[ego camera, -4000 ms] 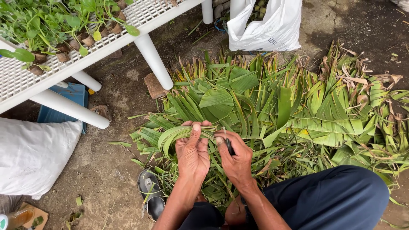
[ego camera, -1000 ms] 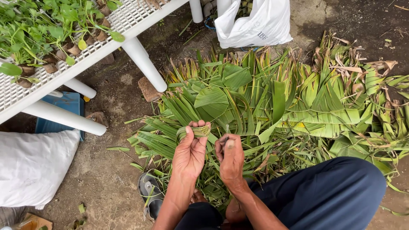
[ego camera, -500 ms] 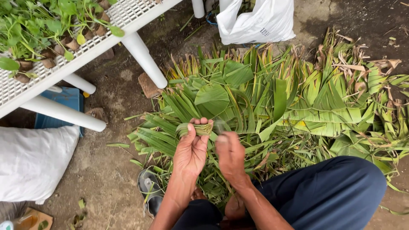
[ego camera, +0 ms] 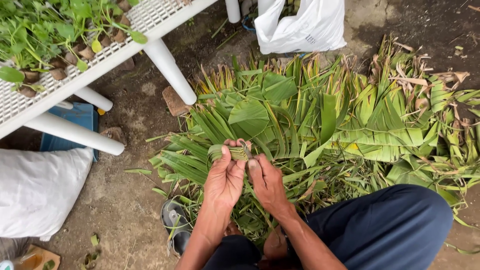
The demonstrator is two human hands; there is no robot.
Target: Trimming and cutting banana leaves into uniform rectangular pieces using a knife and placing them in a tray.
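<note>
Above the big pile of long green leaves (ego camera: pixel 320 120), the left hand (ego camera: pixel 225 177) and right hand (ego camera: pixel 267 182) are pinching a folded green leaf strip (ego camera: pixel 227 151); fingers closed tight. It looks light and bendy, best held at the fold.

Leaf roll (ego camera: pixel 226 151) green; leaf pile (ego camera: pixel 330 120) green, yellow-brown tips; rack (ego camera: pixel 150 35) white; bag (ego camera: pixel 305 25) white; trousers (ego camera: pixel 390 230) navy.

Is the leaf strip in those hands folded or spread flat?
Folded: the strip curls into a loop, pinched between left hand and right hand.
</note>
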